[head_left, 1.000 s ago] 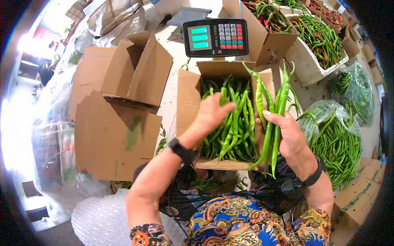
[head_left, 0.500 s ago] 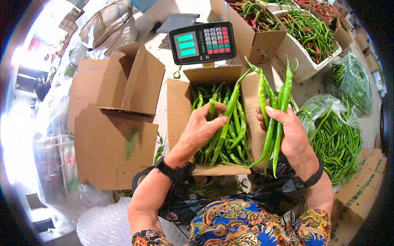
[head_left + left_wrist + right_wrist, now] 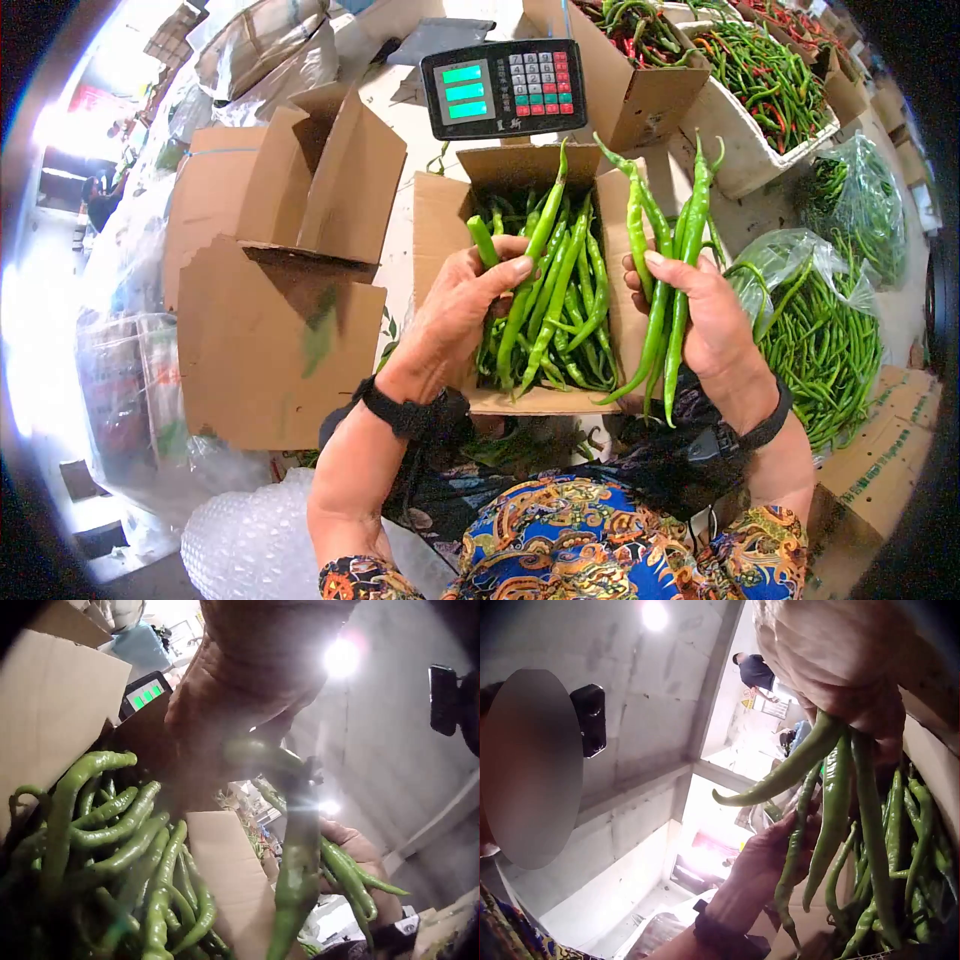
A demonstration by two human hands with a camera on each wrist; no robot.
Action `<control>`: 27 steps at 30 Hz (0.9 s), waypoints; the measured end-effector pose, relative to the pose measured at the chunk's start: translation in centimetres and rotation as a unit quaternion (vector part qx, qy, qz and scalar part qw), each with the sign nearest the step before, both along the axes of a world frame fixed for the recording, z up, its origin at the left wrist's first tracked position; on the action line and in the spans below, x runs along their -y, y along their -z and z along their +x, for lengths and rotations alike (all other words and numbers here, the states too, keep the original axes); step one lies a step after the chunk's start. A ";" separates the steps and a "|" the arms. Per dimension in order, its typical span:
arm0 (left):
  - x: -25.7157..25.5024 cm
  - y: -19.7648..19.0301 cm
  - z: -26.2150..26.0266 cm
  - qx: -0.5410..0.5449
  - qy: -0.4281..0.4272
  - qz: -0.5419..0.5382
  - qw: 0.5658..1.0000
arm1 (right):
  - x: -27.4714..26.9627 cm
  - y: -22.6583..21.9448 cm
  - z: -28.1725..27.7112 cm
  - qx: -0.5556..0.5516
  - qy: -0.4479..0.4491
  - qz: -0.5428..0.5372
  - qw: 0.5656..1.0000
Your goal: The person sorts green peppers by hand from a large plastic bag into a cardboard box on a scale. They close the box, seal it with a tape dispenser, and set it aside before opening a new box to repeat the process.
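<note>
In the head view the left hand (image 3: 455,308) grips green chilies over the left part of an open cardboard box (image 3: 440,225); a long one (image 3: 541,232) stands up past the thumb. Several more chilies (image 3: 562,300) lie inside the box. Beside the box's right flap, the right hand (image 3: 703,315) pinches a bunch of long chilies (image 3: 688,240) between thumb and fingers, their tips hanging down. In the right wrist view, that bunch (image 3: 838,814) hangs below the right hand (image 3: 840,667). The left wrist view shows a blurred chili (image 3: 298,859) close under the left hand (image 3: 247,667).
A scale display (image 3: 503,90) stands behind the box. Cut cardboard (image 3: 270,340) is at the left. On the right are a plastic bag of green chilies (image 3: 815,340), a white foam box (image 3: 745,172) of mixed chilies and another carton (image 3: 660,105).
The left hand has drawn back leftward from over the box's middle, with a long chili now upright in its grip. The right hand keeps its bunch almost in place. The head view has shifted slightly.
</note>
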State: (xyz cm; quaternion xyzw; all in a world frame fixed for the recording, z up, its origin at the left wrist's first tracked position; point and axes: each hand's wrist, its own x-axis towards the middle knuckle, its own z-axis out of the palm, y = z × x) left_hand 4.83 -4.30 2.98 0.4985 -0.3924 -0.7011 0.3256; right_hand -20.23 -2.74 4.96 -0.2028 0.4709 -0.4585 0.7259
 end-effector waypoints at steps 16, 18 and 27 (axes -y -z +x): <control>-2.6 -4.8 -1.4 0.029 0.153 0.016 0.988 | 0.6 -1.1 -1.1 -0.051 0.031 -0.041 0.997; -2.5 -5.2 -1.4 0.045 0.158 0.000 0.986 | 0.6 -0.9 -0.9 -0.058 0.025 -0.046 0.997; -2.8 -10.6 4.1 0.175 0.028 0.015 0.984 | 0.7 -2.6 -0.4 -0.104 0.018 -0.013 0.994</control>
